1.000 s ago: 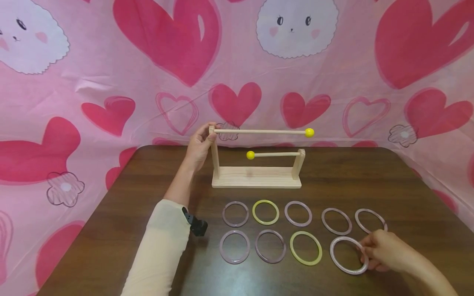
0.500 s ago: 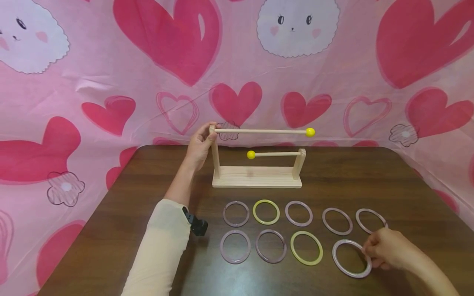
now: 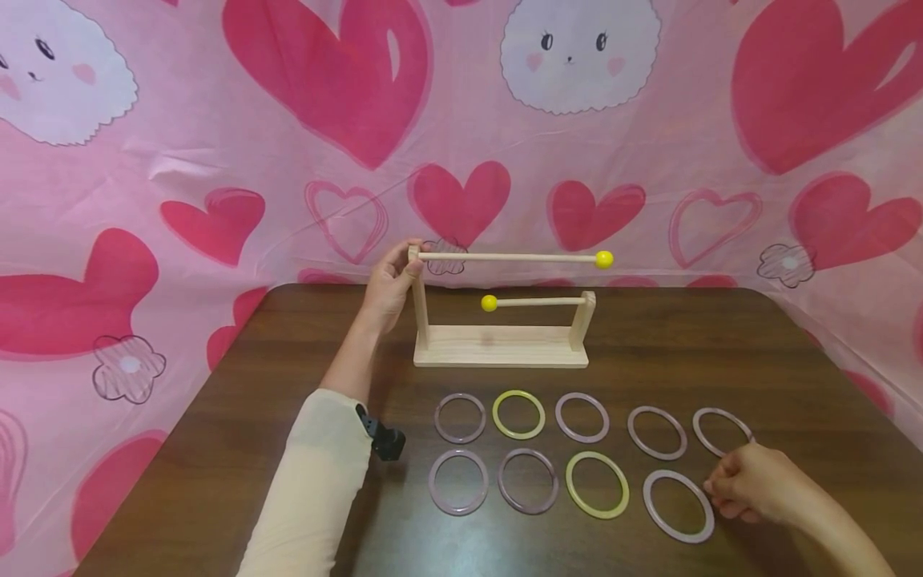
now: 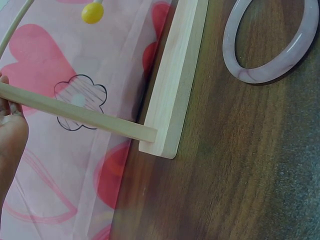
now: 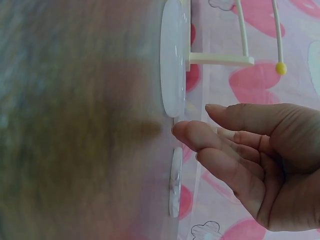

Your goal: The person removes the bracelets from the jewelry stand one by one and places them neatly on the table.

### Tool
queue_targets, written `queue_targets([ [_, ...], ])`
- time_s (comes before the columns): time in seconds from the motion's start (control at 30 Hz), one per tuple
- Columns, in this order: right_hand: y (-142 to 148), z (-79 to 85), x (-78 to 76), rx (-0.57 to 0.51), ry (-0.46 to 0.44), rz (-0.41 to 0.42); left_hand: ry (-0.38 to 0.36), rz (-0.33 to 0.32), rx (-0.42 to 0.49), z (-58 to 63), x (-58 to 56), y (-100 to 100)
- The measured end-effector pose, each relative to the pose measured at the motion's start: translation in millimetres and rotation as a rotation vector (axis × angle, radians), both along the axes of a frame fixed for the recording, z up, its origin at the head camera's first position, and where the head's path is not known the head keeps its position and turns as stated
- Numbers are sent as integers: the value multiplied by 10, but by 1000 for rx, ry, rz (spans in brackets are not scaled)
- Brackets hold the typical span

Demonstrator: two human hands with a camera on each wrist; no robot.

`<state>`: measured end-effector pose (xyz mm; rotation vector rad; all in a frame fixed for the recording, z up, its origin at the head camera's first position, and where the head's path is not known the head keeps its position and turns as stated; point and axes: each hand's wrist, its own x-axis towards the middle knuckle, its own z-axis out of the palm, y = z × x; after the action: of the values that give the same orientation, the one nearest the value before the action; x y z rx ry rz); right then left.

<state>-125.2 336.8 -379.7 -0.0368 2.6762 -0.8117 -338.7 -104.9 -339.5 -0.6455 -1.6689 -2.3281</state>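
Observation:
My left hand (image 3: 390, 282) grips the top of the tall left post of a pale wooden ring stand (image 3: 497, 346). Its thumb lies across the post's front, and the fingers are mostly hidden behind. Two horizontal rods tipped with yellow balls run from the stand's posts. On the table's right side, my right hand (image 3: 757, 485) is beside a pale lilac ring (image 3: 649, 505) that lies flat. In the right wrist view, the thumb and fingers (image 5: 240, 117) are apart with nothing between them, and the ring (image 5: 171, 60) lies just beyond the fingertips.
Several more lilac rings (image 3: 433, 481) and two yellow-green rings (image 3: 568, 479) lie in two rows before the stand on the brown wooden table (image 3: 288, 336). One lilac ring (image 3: 695, 425) lies just behind the right hand. A pink heart-printed cloth (image 3: 288, 160) hangs behind the table.
My right hand has let go of the lilac ring, which was tilted between its fingers and now lies flat on the table. The left hand and the stand stay in place.

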Motion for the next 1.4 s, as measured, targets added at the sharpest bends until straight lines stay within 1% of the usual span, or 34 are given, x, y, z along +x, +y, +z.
queue_targets([
  [0.23,1,1,-3,-5,4,5,4,10,9,6,12,5],
  [0.43,2,11,-21,-2,4,8,12,-1,9,20,16,7],
  [0.6,2,50,-49,-25,8,38,17,-4,7,30,17,9],
  [0.73,-14,102,-93,-45,28,68,12,-5,14,29,19,8],
  [0.93,-80,205,-209,-41,94,118,8,7,5,28,28,5],
  [1.0,-118,238,-247,-41,95,118,9,10,0,26,30,5],
  [1.17,-216,319,-356,8,106,100,9,2,6,17,27,6],
  [1.3,-282,384,-456,101,181,148,4,-3,12,13,29,7],
  [1.4,-338,411,-522,166,271,189,3,2,14,14,31,10],
])
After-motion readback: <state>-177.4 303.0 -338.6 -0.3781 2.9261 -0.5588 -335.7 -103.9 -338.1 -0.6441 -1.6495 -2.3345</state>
